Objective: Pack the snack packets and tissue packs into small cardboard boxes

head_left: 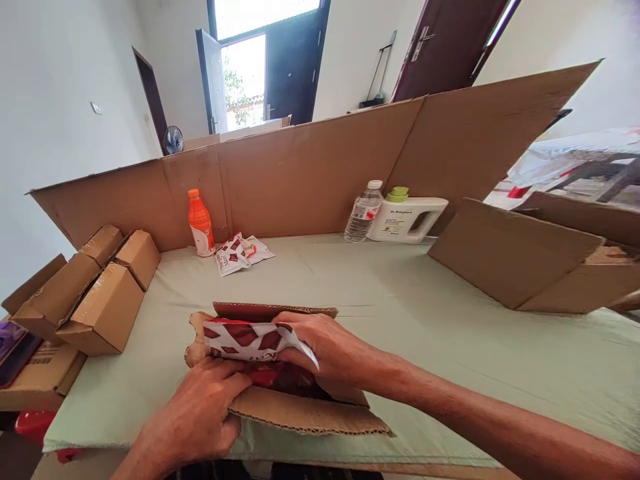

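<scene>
An open cardboard box (310, 415) stands at the near side of the table, its flaps spread. My right hand (325, 350) grips a white snack packet (245, 339) with dark red squares, partly inside the box opening. Below it, something red and shiny (285, 377) shows in the box, too covered to name. My left hand (205, 403) is curled over the box's near left edge, fingers reaching inside and the thumb outside against the near flap. The packet's lower part is hidden by the box and my left fingers.
Two more packets (235, 257) lie beside an orange bottle (201, 223). Near the cardboard screen (310, 173) stand a clear water bottle (364, 213) and a white jug (395, 220). Closed cartons (107, 303) sit at left, a larger open box (515, 253) at right.
</scene>
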`<state>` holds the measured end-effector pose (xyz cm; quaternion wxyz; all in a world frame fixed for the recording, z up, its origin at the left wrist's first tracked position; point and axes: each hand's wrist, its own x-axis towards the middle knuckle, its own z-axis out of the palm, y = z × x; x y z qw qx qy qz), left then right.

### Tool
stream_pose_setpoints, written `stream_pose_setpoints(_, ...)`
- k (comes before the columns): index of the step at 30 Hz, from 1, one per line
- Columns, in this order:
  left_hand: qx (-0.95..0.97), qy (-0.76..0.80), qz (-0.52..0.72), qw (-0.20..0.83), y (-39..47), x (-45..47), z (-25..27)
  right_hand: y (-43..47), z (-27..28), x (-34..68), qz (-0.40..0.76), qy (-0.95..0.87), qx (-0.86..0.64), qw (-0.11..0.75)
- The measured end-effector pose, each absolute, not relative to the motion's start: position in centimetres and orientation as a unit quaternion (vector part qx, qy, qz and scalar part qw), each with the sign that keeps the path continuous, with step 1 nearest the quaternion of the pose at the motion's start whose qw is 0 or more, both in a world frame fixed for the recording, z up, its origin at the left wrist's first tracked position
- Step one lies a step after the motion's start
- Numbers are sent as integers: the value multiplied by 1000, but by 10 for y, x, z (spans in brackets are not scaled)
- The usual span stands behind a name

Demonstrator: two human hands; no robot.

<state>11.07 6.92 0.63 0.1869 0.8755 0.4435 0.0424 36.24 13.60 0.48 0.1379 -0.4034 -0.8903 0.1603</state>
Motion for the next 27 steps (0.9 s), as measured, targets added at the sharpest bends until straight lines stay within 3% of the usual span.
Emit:
stream_pose_setpoints(10,906,398,20,144,78,111,7,140,11,355,29,-879,-473,-57)
stream_pose_setpoints(14,903,403,30,149,75,111,6,139,16,360,39,-895,-441,-56)
stream_pose_setpoints(19,902,400,38,156,73,113,7,129,23,365,56,-911,-405,49)
stream_pose_setpoints(25,901,401,49,156,72,112,5,132,7,344,60,-899,-425,-92)
stream_pose_setpoints(27,903,397,59,155,71,110,3,135,10,353,127,-902,-408,-58)
